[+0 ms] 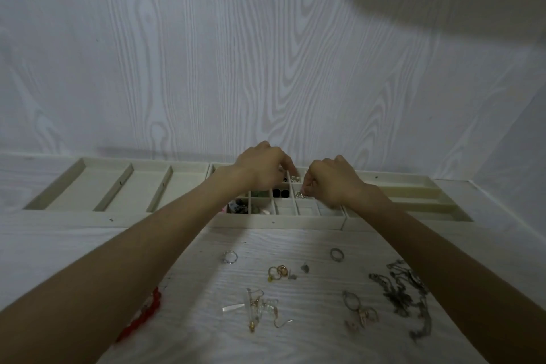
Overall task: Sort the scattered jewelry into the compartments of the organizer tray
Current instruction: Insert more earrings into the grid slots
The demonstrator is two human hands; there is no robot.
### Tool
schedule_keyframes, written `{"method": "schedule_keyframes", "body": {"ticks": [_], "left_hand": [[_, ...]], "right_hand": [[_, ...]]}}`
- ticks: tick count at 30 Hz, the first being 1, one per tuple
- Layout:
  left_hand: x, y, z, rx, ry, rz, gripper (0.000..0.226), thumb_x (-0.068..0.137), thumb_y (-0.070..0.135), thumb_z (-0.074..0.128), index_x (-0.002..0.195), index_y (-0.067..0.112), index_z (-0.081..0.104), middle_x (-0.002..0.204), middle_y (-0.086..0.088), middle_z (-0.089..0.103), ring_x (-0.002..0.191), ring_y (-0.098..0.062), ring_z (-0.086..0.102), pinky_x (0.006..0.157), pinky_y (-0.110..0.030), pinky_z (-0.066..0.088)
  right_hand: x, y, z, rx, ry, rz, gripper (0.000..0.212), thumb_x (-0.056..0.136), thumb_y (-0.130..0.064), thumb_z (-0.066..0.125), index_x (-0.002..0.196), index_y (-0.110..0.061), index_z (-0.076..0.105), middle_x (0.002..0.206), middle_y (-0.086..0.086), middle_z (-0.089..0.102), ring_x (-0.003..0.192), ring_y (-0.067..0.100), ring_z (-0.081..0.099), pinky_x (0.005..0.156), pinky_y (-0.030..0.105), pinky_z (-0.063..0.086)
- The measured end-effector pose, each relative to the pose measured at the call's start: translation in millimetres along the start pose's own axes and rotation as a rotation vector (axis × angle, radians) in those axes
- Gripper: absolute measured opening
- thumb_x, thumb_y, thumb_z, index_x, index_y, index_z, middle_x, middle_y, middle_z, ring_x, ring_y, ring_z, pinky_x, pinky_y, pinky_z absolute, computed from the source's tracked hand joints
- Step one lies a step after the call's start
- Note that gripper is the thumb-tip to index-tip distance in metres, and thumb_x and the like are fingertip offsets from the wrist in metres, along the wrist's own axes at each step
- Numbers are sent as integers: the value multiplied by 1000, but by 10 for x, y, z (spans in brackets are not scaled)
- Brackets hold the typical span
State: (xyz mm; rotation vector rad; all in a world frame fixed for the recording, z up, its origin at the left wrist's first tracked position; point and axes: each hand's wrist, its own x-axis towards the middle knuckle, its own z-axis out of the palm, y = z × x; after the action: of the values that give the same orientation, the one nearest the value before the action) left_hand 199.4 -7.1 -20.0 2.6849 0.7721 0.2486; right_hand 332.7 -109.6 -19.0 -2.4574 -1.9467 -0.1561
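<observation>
While your right hand (331, 183) pinches a small silver piece (300, 194) over a middle compartment of the organizer tray (277, 220), left hand (260, 168) fingers curl inside; grip contents unclear. Light, snag-prone: hold by loop.

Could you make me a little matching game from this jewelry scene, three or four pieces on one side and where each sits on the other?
Things:
1. red bead strand
2. dark tangled metal chain
3. small silver piece pinched by the right hand
4. plain silver ring

Places:
A. over the cream gridded organizer tray
B. table, near right forearm
C. table, just in front of the tray
D. table, beside left forearm

Pairs: 1-D, 2-B, 3-A, 4-C
</observation>
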Motion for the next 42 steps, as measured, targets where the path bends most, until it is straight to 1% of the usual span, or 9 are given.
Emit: {"method": "schedule_keyframes", "body": {"ticks": [5, 8, 13, 18, 25, 29, 34, 39, 42], "left_hand": [[-36, 41, -47, 33, 3, 19, 32, 94, 19, 49, 111, 40, 65, 127, -4, 54, 116, -23, 47, 97, -40, 43], [-77, 75, -129, 78, -31, 51, 31, 94, 20, 49, 108, 41, 66, 125, -3, 54, 115, -20, 45, 90, -29, 39], [-151, 189, -172, 227, -158, 177, 37, 96, 13, 45, 112, 39, 67, 133, 9, 51, 117, -16, 35, 91, -26, 32], [-131, 260, -51, 413, -164, 229, 34, 96, 19, 47, 118, 38, 63, 132, 7, 49, 119, -18, 36, 87, -25, 29], [-85, 354, -47, 571, -149, 247, 32, 97, 30, 44, 125, 35, 59, 131, 5, 48, 119, -18, 36, 90, -27, 30], [-69, 371, -53, 571, -193, 227, 32, 98, 34, 43, 125, 31, 59, 129, 3, 49, 116, -19, 37, 89, -28, 30], [-66, 346, -51, 554, -230, 223, 31, 97, 34, 44, 124, 40, 57, 132, 5, 48, 117, -19, 36, 91, -28, 31], [-61, 320, -54, 514, -230, 217, 32, 97, 29, 45, 123, 40, 58, 127, 5, 49, 115, -18, 36, 87, -26, 28], [-51, 328, -70, 481, -221, 208, 33, 97, 24, 45, 121, 40, 61, 127, 7, 50, 115, -17, 37, 84, -24, 27]], "right_hand": [[-30, -6, -93, -1, -29, -30, 20, 93, -28, 54, 102, -23, 71, 103, -4, 70, 97, 17, 60, 85, 30, 31], [-113, 73, -315, -9, -35, -67, 24, 95, -21, 49, 111, -27, 67, 111, -5, 66, 104, 16, 56, 92, 30, 31], [-249, 130, -451, -215, -115, -233, 39, 98, -15, 40, 118, -43, 60, 99, -6, 49, 90, 10, 32, 79, 26, 22], [-291, 56, -355, -328, -110, -288, 44, 97, -12, 43, 124, -45, 55, 92, -8, 37, 88, 10, 27, 77, 27, 19], [-296, -11, -384, -379, -149, -260, 47, 94, -11, 46, 128, -42, 53, 111, -4, 51, 103, 17, 38, 79, 28, 20], [-286, -21, -385, -384, -160, -249, 47, 94, -11, 45, 128, -42, 53, 109, -5, 51, 98, 16, 36, 79, 28, 20], [-259, -27, -371, -391, -183, -248, 46, 95, -12, 43, 129, -42, 52, 98, -7, 43, 104, 17, 39, 79, 28, 20], [-246, -40, -353, -399, -191, -249, 45, 95, -13, 43, 129, -41, 53, 111, -5, 52, 104, 17, 40, 81, 29, 21], [-246, -27, -382, -373, -193, -248, 47, 95, -11, 43, 128, -43, 54, 103, -6, 49, 94, 13, 34, 80, 27, 20]]}}
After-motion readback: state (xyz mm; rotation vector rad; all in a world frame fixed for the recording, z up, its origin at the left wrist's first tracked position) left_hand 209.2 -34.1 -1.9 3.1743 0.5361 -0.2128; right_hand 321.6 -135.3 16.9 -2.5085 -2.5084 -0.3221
